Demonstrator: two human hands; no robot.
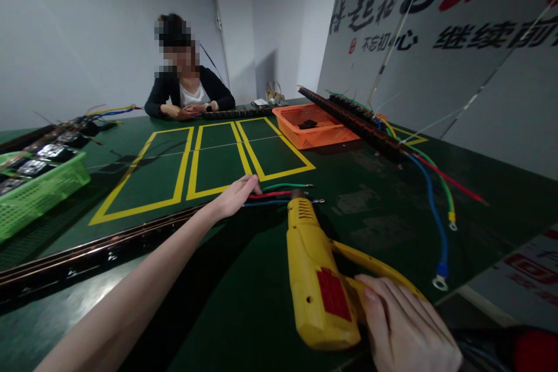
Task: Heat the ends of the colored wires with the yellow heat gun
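My right hand (pixel 405 319) is wrapped around the handle of a yellow heat gun (pixel 311 267) with a red label. The metal nozzle (pixel 298 192) of the gun points away from me and lies over the red and blue wires. My left hand (pixel 238 196) reaches across and is closed on a bundle of wires, its fingertips partly hidden. From under it, a green wire (pixel 285 186), a red wire (pixel 274 193) and a blue wire (pixel 265 203) extend right, with metal ends showing. They come from a long dark strip (pixel 108 247) lying along the table's left side.
An orange basket (pixel 300 136) holds dark parts, with long strips (pixel 353 119) resting across it. Their lugged cables (pixel 429 197) hang toward the right edge. A green basket (pixel 52 192) stands left. Yellow tape (pixel 185 171) marks the green table. Across it sits a person (pixel 192 93).
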